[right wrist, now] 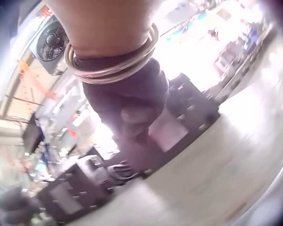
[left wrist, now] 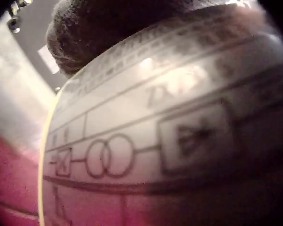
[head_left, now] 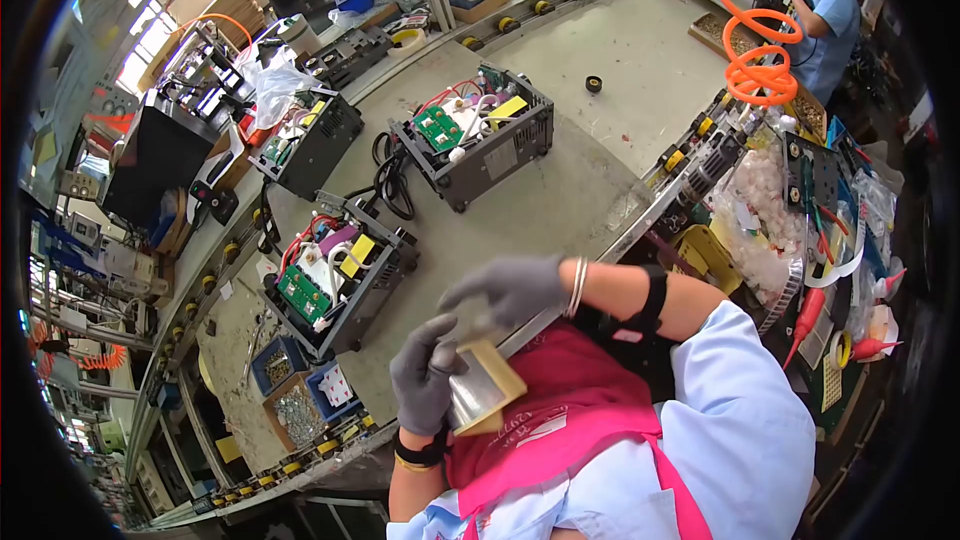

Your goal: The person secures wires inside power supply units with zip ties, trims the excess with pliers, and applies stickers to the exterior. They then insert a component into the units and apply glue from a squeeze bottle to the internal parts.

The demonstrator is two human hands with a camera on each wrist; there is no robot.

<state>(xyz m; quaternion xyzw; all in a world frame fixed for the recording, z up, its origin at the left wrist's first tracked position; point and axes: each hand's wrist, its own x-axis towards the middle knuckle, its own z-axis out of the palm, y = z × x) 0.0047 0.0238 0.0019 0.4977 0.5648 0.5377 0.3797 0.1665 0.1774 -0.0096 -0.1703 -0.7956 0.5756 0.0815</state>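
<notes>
The label sheet [head_left: 480,392] is in front of the pink apron [head_left: 575,380], pinched by the left hand [head_left: 420,380] at one edge. Just beyond the sheet hovers the right hand [head_left: 512,292], blurred; I cannot tell whether it grips anything. Peeling a label seems the step in hand, probably calling next for a clean lift at an edge. Farther beyond the sheet, open-topped units [head_left: 490,155] stand on the table [head_left: 540,225]. Only the left wrist view shows the sheet's printed symbols [left wrist: 109,155].

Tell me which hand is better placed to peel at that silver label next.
Probably the right hand: it hovers beside the silver label, with no clear grip visible through the blur, while the left hand is occupied holding it.
</notes>
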